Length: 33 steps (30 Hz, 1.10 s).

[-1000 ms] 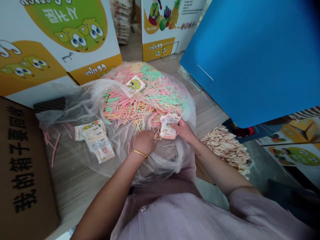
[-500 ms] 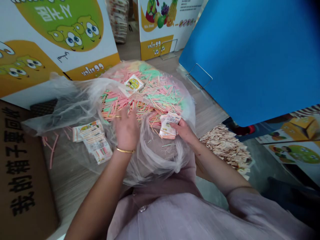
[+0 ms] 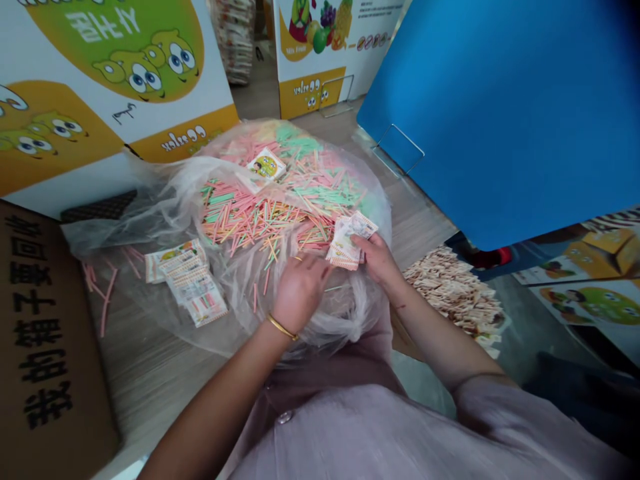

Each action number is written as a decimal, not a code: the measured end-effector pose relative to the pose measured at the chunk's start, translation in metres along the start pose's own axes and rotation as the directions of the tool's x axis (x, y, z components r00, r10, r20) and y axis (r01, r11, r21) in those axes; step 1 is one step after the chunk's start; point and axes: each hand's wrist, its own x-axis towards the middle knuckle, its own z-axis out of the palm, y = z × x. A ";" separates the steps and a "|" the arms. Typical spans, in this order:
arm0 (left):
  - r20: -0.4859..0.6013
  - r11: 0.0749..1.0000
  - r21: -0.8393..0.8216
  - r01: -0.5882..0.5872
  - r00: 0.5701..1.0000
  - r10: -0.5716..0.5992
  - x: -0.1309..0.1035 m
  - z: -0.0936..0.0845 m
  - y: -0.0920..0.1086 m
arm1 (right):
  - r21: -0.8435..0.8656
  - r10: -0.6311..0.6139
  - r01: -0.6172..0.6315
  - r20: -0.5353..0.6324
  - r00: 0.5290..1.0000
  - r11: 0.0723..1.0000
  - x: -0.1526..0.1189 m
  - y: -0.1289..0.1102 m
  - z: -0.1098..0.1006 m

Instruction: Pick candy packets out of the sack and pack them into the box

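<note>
My right hand grips a small fan of printed paper sachets, thumb on top. Close to their lower left corner is my left hand, wearing a gold bangle, its fingers drawn together and curled downward; whatever may be in them is hidden. Beyond both hands a large clear plastic bag lies open, filled with thin pink, green and yellow candy sticks. A small white box with a green cartoon print rests on the bag. More sachets lie overlapped on plastic at the left.
Printed cartons stand behind the bag, and a brown carton is at the left. A blue panel with a wire bracket fills the upper right. Many packed sachets are heaped at right. Loose sticks lie at left.
My left hand has moved right and toward me, from over the candy sticks to beside the sachets, and its fingers have drawn in. My right hand has shifted slightly right with the sachets.
</note>
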 end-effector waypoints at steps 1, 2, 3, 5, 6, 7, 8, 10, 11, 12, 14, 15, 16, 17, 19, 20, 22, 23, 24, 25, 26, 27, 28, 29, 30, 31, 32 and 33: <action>0.061 0.999 0.030 -0.036 0.998 0.034 -0.004 0.004 0.009 | 0.005 0.002 -0.002 -0.005 1.000 1.000 0.000 0.000 0.000; 0.123 0.996 0.064 -0.057 0.991 0.049 -0.007 0.008 0.017 | 0.007 0.004 -0.004 -0.008 1.000 1.000 0.000 -0.001 0.001; 0.175 0.994 0.097 -0.053 0.984 0.036 -0.010 0.013 0.023 | 0.005 0.007 -0.006 -0.009 1.000 1.000 0.000 -0.001 0.001; 0.233 0.988 0.155 -0.010 0.972 -0.026 -0.014 0.018 0.031 | -0.004 0.010 -0.010 -0.004 1.000 1.000 -0.001 -0.001 0.002; 0.252 0.985 0.174 0.004 0.966 -0.048 -0.014 0.019 0.033 | -0.009 0.012 -0.012 0.000 1.000 1.000 -0.001 0.000 0.002; 0.270 0.983 0.186 0.003 0.961 -0.054 -0.014 0.018 0.033 | -0.014 0.014 -0.014 0.006 1.000 1.000 -0.002 0.000 0.002; 0.292 0.981 0.192 -0.016 0.955 -0.042 -0.013 0.016 0.033 | -0.018 0.017 -0.017 0.011 1.000 1.000 -0.002 0.000 0.002; 0.330 0.978 0.198 -0.068 0.944 -0.001 -0.013 0.011 0.032 | -0.027 0.026 -0.026 0.016 1.000 0.999 -0.003 0.000 0.001; 0.343 0.975 0.202 -0.091 0.939 0.017 -0.012 0.009 0.032 | -0.032 0.031 -0.031 0.018 0.999 0.999 -0.003 0.001 0.001; 0.351 0.972 0.209 -0.105 0.936 0.025 -0.012 0.008 0.033 | -0.036 0.036 -0.035 0.019 0.999 0.999 -0.003 0.001 0.001; 0.357 0.968 0.227 -0.108 0.934 0.020 -0.012 0.008 0.036 | -0.034 0.034 -0.034 0.017 0.999 0.999 -0.003 0.002 0.002; 0.355 0.967 0.235 -0.103 0.935 0.013 -0.011 0.009 0.037 | -0.031 0.029 -0.029 0.015 0.999 0.999 -0.003 0.002 0.002; 0.348 0.966 0.239 -0.096 0.937 0.007 -0.009 0.009 0.037 | -0.029 0.025 -0.025 0.015 1.000 0.999 -0.003 0.002 0.002; 0.335 0.967 0.240 -0.086 0.942 0.001 -0.007 0.009 0.036 | -0.030 0.024 -0.024 0.017 1.000 0.999 -0.003 0.002 0.002; 0.276 0.969 0.242 -0.053 0.961 -0.017 -0.001 0.003 0.024 | -0.038 0.023 -0.022 0.025 0.999 0.999 -0.003 0.002 0.002; 0.225 0.969 0.248 -0.016 0.973 -0.041 0.003 -0.002 0.013 | -0.042 0.020 -0.018 0.031 0.999 0.999 -0.003 0.002 0.001; 0.069 0.957 0.269 0.107 0.989 -0.130 0.011 -0.018 -0.015 | -0.045 0.008 -0.007 0.033 0.999 0.999 -0.003 0.003 0.001; -0.054 0.937 0.267 0.227 0.974 -0.221 0.015 -0.027 -0.032 | -0.046 0.005 -0.003 0.031 1.000 0.999 -0.003 0.003 0.001; -0.172 0.908 0.248 0.337 0.938 -0.301 0.017 -0.037 -0.047 | -0.047 0.004 -0.003 0.029 1.000 0.999 -0.003 0.003 0.001; -0.292 0.876 0.218 0.429 0.886 -0.361 0.019 -0.045 -0.059 | -0.050 0.007 -0.006 0.027 1.000 0.999 -0.003 0.003 0.002; -0.389 0.855 0.185 0.484 0.835 -0.389 0.018 -0.052 -0.068 | -0.053 0.010 -0.008 0.026 1.000 0.999 -0.003 0.003 0.002; -0.439 0.846 0.157 0.509 0.803 -0.402 0.015 -0.056 -0.073 | -0.059 0.010 -0.008 0.026 1.000 0.998 -0.003 0.002 0.002; -0.434 0.864 0.148 0.482 0.816 -0.381 0.011 -0.057 -0.073 | -0.069 0.007 -0.005 0.031 0.999 0.998 -0.003 0.001 0.002; -0.383 0.897 0.143 0.418 0.859 -0.340 0.005 -0.055 -0.069 | -0.085 0.000 0.003 0.041 0.999 0.996 -0.004 -0.001 0.001; -0.304 0.934 0.132 0.331 0.911 -0.280 -0.002 -0.050 -0.061 | -0.114 -0.006 0.013 0.062 0.998 0.993 -0.006 -0.004 0.001; -0.184 0.971 0.109 0.214 0.964 -0.192 -0.010 -0.043 -0.051 | -0.159 -0.005 0.021 0.104 0.995 0.987 -0.008 -0.008 0.000; -0.050 0.995 0.060 0.083 0.996 -0.080 -0.018 -0.035 -0.041 | -0.220 0.007 0.033 0.178 0.984 0.975 -0.011 -0.012 0.000; 0.033 1.000 0.007 0.004 0.999 -0.004 -0.026 -0.027 -0.031 | -0.296 0.024 0.062 0.279 0.960 0.953 -0.014 -0.017 0.001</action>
